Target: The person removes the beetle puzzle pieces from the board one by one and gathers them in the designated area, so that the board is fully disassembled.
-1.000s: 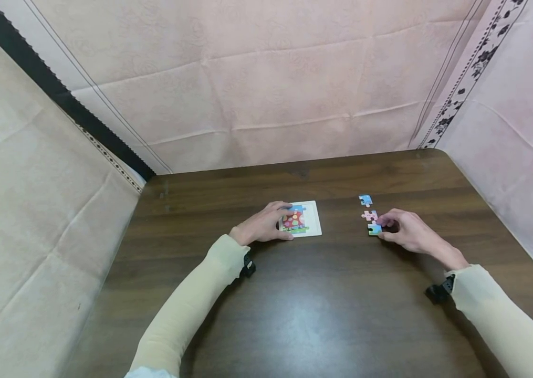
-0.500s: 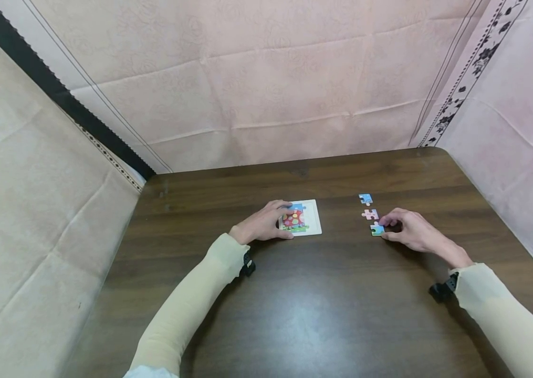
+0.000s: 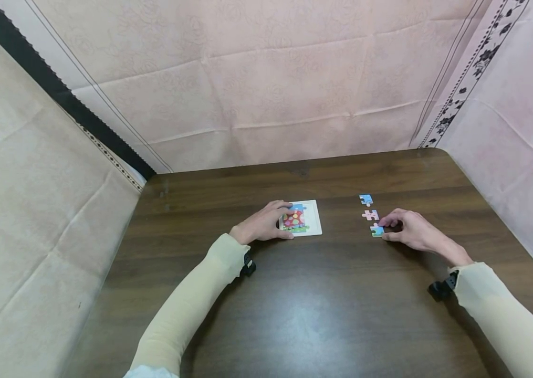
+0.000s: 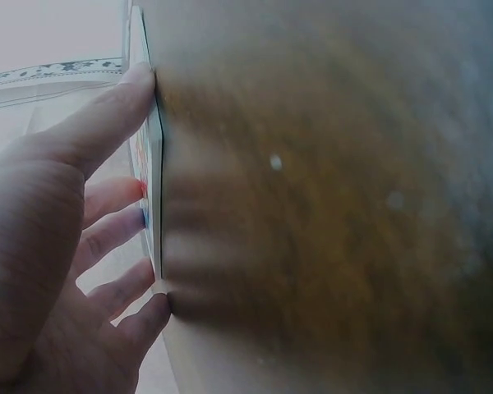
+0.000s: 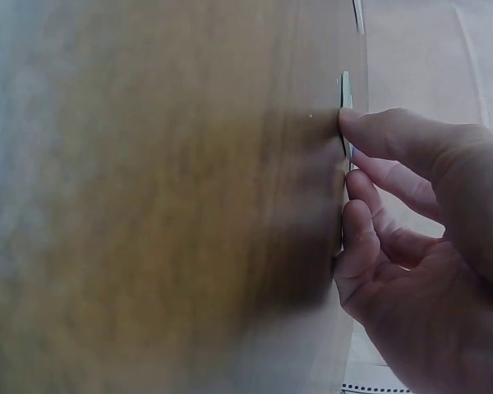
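Observation:
A white-framed jigsaw board (image 3: 313, 218) with a red mushroom picture lies on the table. Across its left side my left hand (image 3: 266, 220) holds it, thumb at the near edge and fingers over the picture and the far edge. In the left wrist view, the board (image 4: 155, 148) shows edge-on between thumb and fingers. To the right, my right hand (image 3: 408, 230) pinches a blue and green puzzle piece (image 3: 376, 231) by its right side, low at the tabletop. Beyond this piece lie a pink puzzle piece (image 3: 370, 215) and a blue puzzle piece (image 3: 366, 199), in a loose column.
The brown wooden table (image 3: 294, 315) has a rounded far right corner. Pale cloth (image 3: 266, 94) hangs behind it and at both sides. Bare tabletop separates the board from the column of pieces.
My right hand has slid the blue and green piece slightly to the right, away from the pink piece, then held it there. The left hand and board have stayed put.

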The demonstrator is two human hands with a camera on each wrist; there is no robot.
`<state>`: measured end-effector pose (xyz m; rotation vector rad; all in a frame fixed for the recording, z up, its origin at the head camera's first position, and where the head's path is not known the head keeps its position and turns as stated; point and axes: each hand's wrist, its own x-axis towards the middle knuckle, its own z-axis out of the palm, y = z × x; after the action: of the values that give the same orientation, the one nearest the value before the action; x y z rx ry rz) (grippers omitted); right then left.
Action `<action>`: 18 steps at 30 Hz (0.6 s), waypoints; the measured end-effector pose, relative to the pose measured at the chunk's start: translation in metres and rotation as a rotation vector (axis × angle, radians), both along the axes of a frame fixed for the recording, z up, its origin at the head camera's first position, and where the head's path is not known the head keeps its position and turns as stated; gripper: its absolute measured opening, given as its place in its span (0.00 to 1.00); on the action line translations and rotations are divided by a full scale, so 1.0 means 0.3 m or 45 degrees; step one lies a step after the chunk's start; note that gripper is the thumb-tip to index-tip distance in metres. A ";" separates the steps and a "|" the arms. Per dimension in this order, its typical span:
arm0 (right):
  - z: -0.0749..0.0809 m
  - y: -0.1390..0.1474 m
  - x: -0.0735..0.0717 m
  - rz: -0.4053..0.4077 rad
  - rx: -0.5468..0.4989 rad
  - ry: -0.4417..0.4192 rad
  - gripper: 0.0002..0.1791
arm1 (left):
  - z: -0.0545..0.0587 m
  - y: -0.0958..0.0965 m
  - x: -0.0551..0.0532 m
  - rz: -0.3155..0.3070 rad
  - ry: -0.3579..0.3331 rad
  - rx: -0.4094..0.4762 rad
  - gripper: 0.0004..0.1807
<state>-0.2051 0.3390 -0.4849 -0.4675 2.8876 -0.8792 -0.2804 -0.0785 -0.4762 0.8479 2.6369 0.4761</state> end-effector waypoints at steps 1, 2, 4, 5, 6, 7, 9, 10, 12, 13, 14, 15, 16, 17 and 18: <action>0.000 0.000 0.000 0.002 0.000 -0.002 0.16 | 0.000 0.000 0.000 -0.001 0.000 0.000 0.43; 0.001 0.000 -0.001 0.003 0.000 -0.003 0.16 | 0.000 0.000 0.000 -0.003 0.003 -0.001 0.43; 0.002 0.001 -0.001 0.004 0.003 -0.004 0.16 | 0.000 0.000 0.000 -0.008 0.010 -0.003 0.43; 0.003 0.001 -0.001 0.003 0.005 -0.004 0.16 | 0.001 0.000 0.000 -0.010 0.012 -0.003 0.43; 0.004 0.000 -0.002 0.001 0.007 -0.004 0.16 | 0.002 -0.001 0.000 -0.012 0.015 -0.001 0.43; 0.004 0.000 -0.002 0.000 0.008 -0.004 0.16 | 0.002 -0.001 0.000 -0.013 0.016 -0.001 0.43; 0.005 -0.001 -0.002 -0.006 0.012 -0.006 0.16 | 0.002 -0.001 0.000 -0.013 0.017 -0.001 0.43; 0.006 -0.001 -0.003 -0.007 0.012 -0.007 0.16 | 0.003 -0.001 0.000 -0.012 0.016 0.000 0.43; 0.007 -0.001 -0.002 -0.007 0.012 -0.009 0.17 | 0.002 -0.001 -0.001 -0.012 0.017 0.001 0.44; 0.008 -0.001 -0.002 -0.008 0.012 -0.009 0.18 | 0.002 -0.001 -0.002 -0.010 0.016 0.001 0.44; 0.009 -0.002 -0.002 -0.009 0.013 -0.009 0.18 | 0.002 -0.002 -0.002 -0.010 0.016 0.001 0.44; 0.011 -0.002 -0.001 -0.011 0.014 -0.008 0.19 | 0.002 -0.002 -0.002 -0.011 0.015 0.002 0.44; 0.012 -0.002 -0.002 -0.012 0.014 -0.005 0.20 | 0.002 -0.002 -0.001 -0.011 0.015 0.001 0.44; 0.014 -0.005 -0.002 -0.018 0.014 -0.001 0.21 | 0.002 -0.002 -0.002 -0.012 0.015 0.001 0.44; 0.016 -0.008 -0.002 -0.025 0.014 0.007 0.22 | 0.002 -0.002 -0.001 -0.013 0.015 0.001 0.44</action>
<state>-0.2056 0.3366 -0.4800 -0.4422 2.9050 -0.8659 -0.2808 -0.0791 -0.4757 0.8660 2.6419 0.4707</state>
